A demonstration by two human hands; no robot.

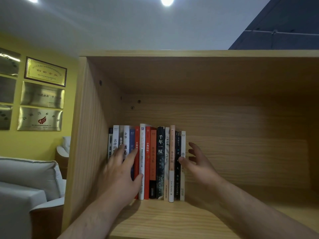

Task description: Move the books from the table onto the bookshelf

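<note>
Several books (160, 163) stand upright in a row at the left of a wooden bookshelf compartment (241, 152), spines facing me. My left hand (120, 171) lies flat with spread fingers against the spines of the leftmost books, its thumb at a white spine. My right hand (196, 163) is open with fingers spread just right of the row, its thumb touching the outermost white book (183, 187). Neither hand holds anything. No table is in view.
The shelf board (172, 219) is bare wood to the right of the row and in front of it. Left of the bookshelf side panel (82, 152) are a grey sofa (25, 183) and metal plaques (41, 95) on a yellow wall.
</note>
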